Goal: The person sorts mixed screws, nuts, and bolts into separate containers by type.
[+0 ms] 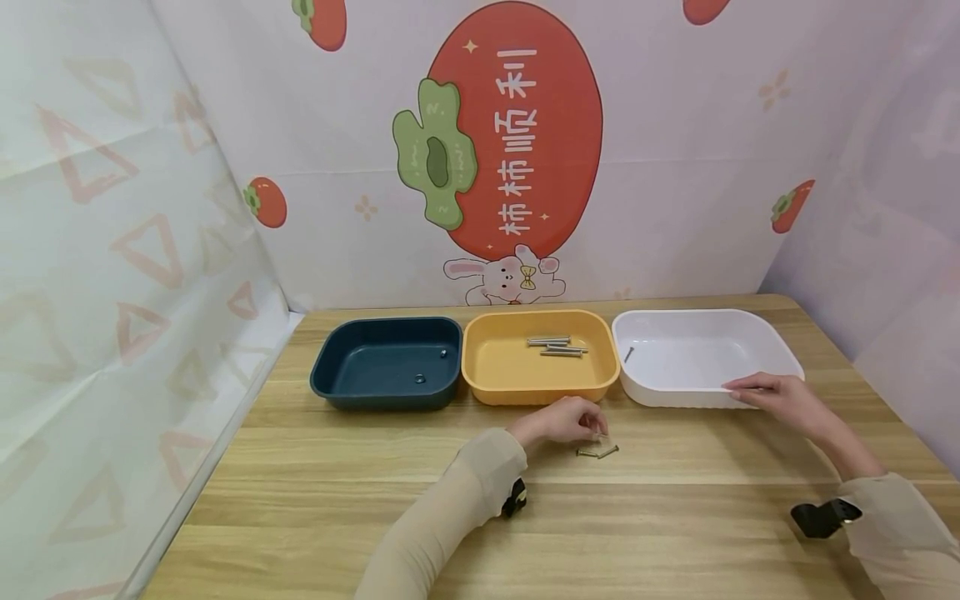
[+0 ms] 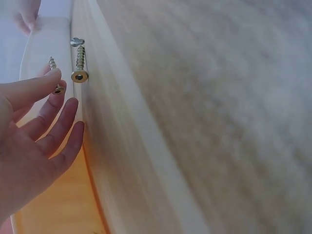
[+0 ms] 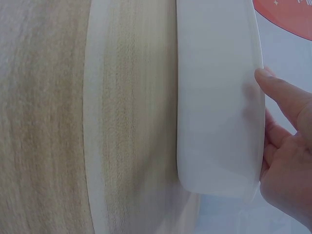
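My left hand (image 1: 572,419) is low over the table in front of the yellow bin (image 1: 540,396). Between thumb and index finger it pinches a brass-coloured screw (image 2: 57,89), head downward in the left wrist view; the other fingers are spread loosely. Two more screws lie on the table just beyond those fingers, one a brass screw (image 2: 80,66) with a hex-socket head. My right hand (image 1: 783,402) grips the front rim of the white bin (image 3: 219,112), thumb outside and fingers over the inner side. A single small screw (image 1: 629,353) lies inside that bin at its left.
Three bins stand in a row along the back of the wooden table (image 1: 337,517). Several long silver bolts (image 1: 561,353) lie in the yellow one. The dark blue bin (image 1: 386,402) at left holds two small nuts (image 1: 420,379). A printed cloth (image 1: 337,242) hangs behind.
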`<action>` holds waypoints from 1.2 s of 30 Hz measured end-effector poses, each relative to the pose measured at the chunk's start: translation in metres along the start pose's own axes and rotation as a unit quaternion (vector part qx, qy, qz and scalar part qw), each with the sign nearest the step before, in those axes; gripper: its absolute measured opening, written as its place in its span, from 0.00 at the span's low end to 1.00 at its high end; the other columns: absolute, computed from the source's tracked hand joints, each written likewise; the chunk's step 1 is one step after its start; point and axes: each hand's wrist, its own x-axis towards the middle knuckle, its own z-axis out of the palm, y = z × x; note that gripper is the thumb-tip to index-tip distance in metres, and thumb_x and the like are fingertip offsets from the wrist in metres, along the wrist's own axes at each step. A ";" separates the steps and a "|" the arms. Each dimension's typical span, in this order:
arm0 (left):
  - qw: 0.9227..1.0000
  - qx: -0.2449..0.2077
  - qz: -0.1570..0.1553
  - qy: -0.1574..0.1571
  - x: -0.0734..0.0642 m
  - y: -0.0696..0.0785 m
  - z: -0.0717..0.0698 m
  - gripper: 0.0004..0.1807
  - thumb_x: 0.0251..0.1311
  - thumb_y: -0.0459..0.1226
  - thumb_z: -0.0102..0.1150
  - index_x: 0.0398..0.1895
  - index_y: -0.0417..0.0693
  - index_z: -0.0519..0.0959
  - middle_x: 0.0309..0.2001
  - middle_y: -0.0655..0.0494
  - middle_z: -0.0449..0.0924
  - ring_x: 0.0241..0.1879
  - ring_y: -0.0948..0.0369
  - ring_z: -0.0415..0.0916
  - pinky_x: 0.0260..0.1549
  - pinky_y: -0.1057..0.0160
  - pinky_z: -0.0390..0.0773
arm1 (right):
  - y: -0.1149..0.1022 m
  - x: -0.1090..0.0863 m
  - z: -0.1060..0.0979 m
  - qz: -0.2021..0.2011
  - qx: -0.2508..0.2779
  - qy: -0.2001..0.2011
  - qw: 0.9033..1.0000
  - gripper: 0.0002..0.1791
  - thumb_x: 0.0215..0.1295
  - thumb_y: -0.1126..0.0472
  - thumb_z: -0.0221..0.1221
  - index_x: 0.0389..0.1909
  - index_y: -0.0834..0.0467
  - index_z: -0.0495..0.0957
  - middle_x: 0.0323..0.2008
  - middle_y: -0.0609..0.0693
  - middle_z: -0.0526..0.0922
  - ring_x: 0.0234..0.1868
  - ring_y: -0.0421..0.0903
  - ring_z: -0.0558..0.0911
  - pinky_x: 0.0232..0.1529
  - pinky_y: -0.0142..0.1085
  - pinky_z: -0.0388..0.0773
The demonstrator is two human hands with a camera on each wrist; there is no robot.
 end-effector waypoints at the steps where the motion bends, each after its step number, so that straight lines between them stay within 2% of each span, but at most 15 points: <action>1: 1.000 -0.004 0.000 0.003 0.000 0.000 0.000 0.05 0.54 0.32 0.57 0.35 0.47 0.79 0.26 0.62 0.72 0.27 0.72 0.66 0.29 0.79 0.65 | 0.000 0.000 -0.001 -0.005 -0.001 -0.002 1.000 0.11 0.60 0.66 0.54 0.39 0.70 0.76 0.32 0.28 0.77 0.33 0.24 0.75 0.31 0.19 0.71; 8: 0.999 -0.028 -0.003 0.024 0.001 0.005 0.001 0.05 0.54 0.32 0.57 0.35 0.47 0.79 0.25 0.62 0.73 0.27 0.72 0.67 0.29 0.79 0.66 | 0.001 -0.001 0.000 -0.008 0.005 -0.002 1.000 0.11 0.60 0.67 0.54 0.39 0.70 0.76 0.32 0.28 0.77 0.33 0.25 0.75 0.31 0.19 0.71; 15: 0.999 -0.027 -0.005 0.043 0.001 0.011 0.003 0.06 0.55 0.32 0.56 0.36 0.47 0.78 0.27 0.62 0.74 0.28 0.73 0.68 0.30 0.80 0.66 | 0.002 -0.001 0.000 -0.012 0.005 -0.005 1.000 0.10 0.60 0.66 0.54 0.39 0.68 0.77 0.33 0.27 0.76 0.33 0.24 0.75 0.31 0.19 0.71; 22: 0.996 -0.050 0.010 0.068 0.005 0.018 0.004 0.07 0.55 0.30 0.55 0.36 0.46 0.78 0.30 0.59 0.76 0.29 0.73 0.69 0.32 0.80 0.67 | 0.002 0.000 0.001 -0.016 0.015 -0.004 1.000 0.10 0.59 0.67 0.54 0.39 0.69 0.77 0.33 0.28 0.77 0.34 0.25 0.76 0.32 0.19 0.71; 29: 0.994 -0.060 0.030 0.092 0.008 0.026 0.007 0.06 0.56 0.32 0.54 0.37 0.46 0.78 0.37 0.61 0.79 0.30 0.75 0.70 0.31 0.82 0.68 | 0.002 -0.001 0.000 -0.011 -0.003 0.000 1.000 0.11 0.59 0.66 0.55 0.39 0.69 0.77 0.33 0.28 0.77 0.34 0.24 0.75 0.31 0.19 0.70; 36: 0.989 -0.069 0.040 0.124 0.011 0.035 0.005 0.07 0.56 0.32 0.55 0.37 0.47 0.78 0.33 0.62 0.78 0.30 0.75 0.68 0.30 0.81 0.67 | 0.001 -0.001 0.000 -0.005 -0.015 0.002 1.000 0.12 0.59 0.65 0.55 0.39 0.71 0.76 0.32 0.27 0.76 0.33 0.23 0.74 0.30 0.19 0.70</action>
